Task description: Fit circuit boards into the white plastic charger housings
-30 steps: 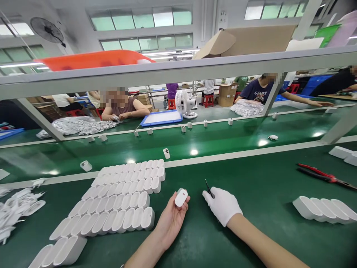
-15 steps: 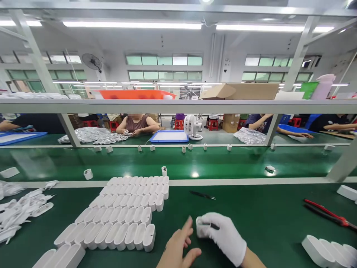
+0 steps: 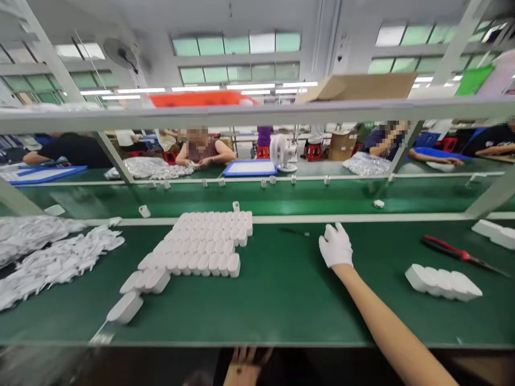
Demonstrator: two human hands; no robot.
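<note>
My right hand (image 3: 337, 246), in a white glove, reaches out over the green bench close to its back rail. Its fingers are curled; anything in them is hard to tell from the white glove. Left of it lies a pair of dark tweezers (image 3: 295, 231). Down at the bottom edge, below the bench front, my bare left hand (image 3: 245, 364) is blurred, its fingers apart and nothing seen in them. White oblong housings (image 3: 213, 262) stand packed in rows left of centre. One more housing (image 3: 125, 308) sits nearer the front edge.
Red-and-black pliers (image 3: 464, 254) and a short row of white housings (image 3: 442, 281) lie on the right. Loose white parts (image 3: 76, 257) are heaped on the left. Behind the rail (image 3: 281, 219) runs a green belt (image 3: 273, 199) with small white pieces. Co-workers sit beyond.
My right hand has moved forward toward the rail from the bench front. My left hand has drawn back below the bench edge. The view has tilted down.
</note>
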